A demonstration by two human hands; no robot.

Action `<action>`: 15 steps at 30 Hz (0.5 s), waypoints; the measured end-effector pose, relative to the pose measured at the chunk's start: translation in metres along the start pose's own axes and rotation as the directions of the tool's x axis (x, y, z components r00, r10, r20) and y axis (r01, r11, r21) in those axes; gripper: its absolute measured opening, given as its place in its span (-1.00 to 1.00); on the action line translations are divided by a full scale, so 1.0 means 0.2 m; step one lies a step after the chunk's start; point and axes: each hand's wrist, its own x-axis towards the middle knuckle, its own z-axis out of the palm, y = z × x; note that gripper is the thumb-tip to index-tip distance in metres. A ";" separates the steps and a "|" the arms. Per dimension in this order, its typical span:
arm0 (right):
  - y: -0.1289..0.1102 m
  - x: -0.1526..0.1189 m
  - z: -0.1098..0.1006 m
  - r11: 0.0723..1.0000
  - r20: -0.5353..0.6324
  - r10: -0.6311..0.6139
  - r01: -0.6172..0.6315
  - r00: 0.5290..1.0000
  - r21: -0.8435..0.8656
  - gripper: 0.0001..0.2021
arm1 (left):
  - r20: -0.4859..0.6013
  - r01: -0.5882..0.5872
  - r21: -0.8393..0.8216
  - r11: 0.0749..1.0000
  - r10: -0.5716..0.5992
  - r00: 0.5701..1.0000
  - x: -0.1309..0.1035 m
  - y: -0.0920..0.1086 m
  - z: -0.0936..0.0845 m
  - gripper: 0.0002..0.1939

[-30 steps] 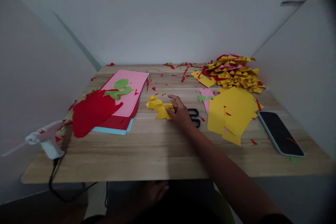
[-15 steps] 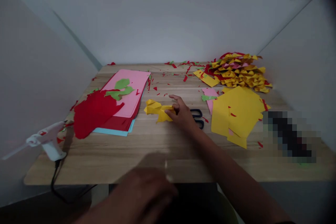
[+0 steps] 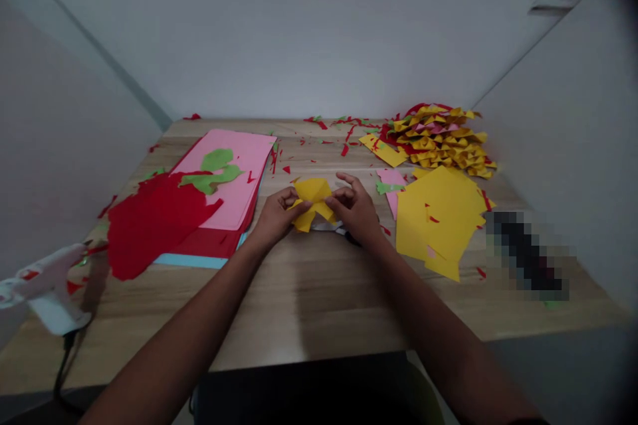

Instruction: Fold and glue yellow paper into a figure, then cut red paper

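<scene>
Between my two hands is a yellow paper flower (image 3: 316, 194) with several petals, held above the middle of the table. My left hand (image 3: 277, 216) pinches its left side, thumb on top. On the right side, my right hand (image 3: 357, 209) grips it between thumb and fingers, with the index finger raised. Under the flower and my right hand lie scissors (image 3: 326, 226); the blades show partly and the dark handles are mostly covered by the hand.
Left are pink sheets (image 3: 229, 159), red paper (image 3: 154, 222), green scraps (image 3: 214, 172) and a white glue gun (image 3: 57, 289) with a cord. Right are yellow sheets (image 3: 433, 212), a pile of folded yellow pieces (image 3: 443, 139) and a pixelated dark patch (image 3: 528, 255). Red scraps (image 3: 345, 149) dot the table.
My left hand has come up from the near table edge and taken hold of the flower's left side. The flower has been lifted and turned. The view has shifted slightly.
</scene>
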 end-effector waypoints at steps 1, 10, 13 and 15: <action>0.01 0.00 0.01 1.000 0.052 0.014 -0.013 0.999 -0.017 -0.59 | 0.022 0.023 -0.042 0.999 -0.022 1.000 -0.01 -0.01 0.00 -0.55; 0.04 -0.04 0.04 0.985 0.099 -0.005 0.021 0.995 -0.169 -0.78 | -0.070 -0.066 -0.165 0.984 0.056 0.996 -0.01 0.04 0.00 -0.65; 0.04 -0.04 0.04 0.988 0.067 -0.014 0.025 0.998 -0.156 -0.79 | -0.115 -0.053 -0.174 0.983 0.033 0.993 -0.01 0.03 0.01 -0.63; 0.04 -0.04 0.04 0.986 0.043 -0.019 0.026 0.999 -0.162 -0.78 | -0.164 -0.038 -0.176 0.984 0.009 0.986 -0.01 0.01 0.00 -0.64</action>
